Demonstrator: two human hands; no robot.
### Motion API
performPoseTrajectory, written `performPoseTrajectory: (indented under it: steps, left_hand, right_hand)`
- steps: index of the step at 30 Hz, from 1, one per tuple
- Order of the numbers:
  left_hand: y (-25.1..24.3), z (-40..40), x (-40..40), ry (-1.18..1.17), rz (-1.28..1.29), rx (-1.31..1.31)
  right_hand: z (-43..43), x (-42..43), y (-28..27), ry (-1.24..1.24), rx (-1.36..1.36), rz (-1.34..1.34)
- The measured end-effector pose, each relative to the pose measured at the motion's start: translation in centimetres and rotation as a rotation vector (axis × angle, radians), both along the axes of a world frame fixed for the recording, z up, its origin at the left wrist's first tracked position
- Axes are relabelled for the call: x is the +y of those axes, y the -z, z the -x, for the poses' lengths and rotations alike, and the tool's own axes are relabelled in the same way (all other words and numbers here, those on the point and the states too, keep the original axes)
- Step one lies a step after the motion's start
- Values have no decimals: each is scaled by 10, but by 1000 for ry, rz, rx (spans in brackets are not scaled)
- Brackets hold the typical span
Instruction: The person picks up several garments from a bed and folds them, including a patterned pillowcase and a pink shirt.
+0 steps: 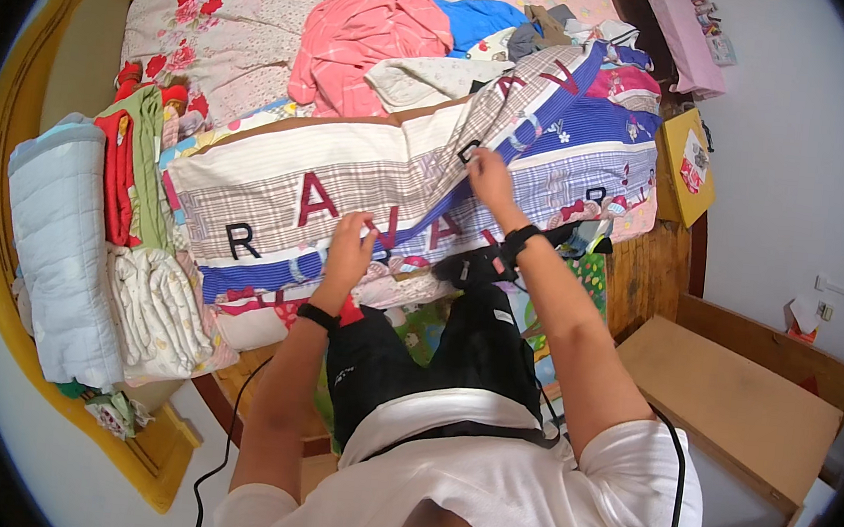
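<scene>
A wide cotton blanket or sheet (372, 146) with white, plaid and blue-striped bands and large printed letters lies across the bed in front of me. Its right part is folded over diagonally, so the blue striped underlayer (584, 127) shows beyond the fold. My right hand (491, 179) has its fingers bent on the cloth at this fold, gripping it. Palm down, my left hand (350, 251) rests on the plaid and blue bands near the front edge, thumb apart from the fingers. Black bands circle both wrists.
Folded light blue quilt (66, 247), red cloth (117, 177), green cloth (146, 164) and white patterned quilt (154, 308) are stacked at left. Behind the blanket lie a pink checked cloth (374, 41) and blue cloth (477, 24). A wooden cabinet (733, 404) stands at right.
</scene>
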State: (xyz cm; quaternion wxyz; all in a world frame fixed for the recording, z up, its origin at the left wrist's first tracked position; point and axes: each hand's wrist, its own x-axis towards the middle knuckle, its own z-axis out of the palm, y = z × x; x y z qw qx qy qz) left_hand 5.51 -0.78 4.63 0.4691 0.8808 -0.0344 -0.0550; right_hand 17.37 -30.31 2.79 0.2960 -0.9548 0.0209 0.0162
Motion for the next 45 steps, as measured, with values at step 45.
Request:
performPoseTrajectory:
  steps: [45]
  left_hand:
    - [59, -5, -373, -1097, 285, 513]
  right_hand:
    - [92, -501, 53, 583, 350, -107]
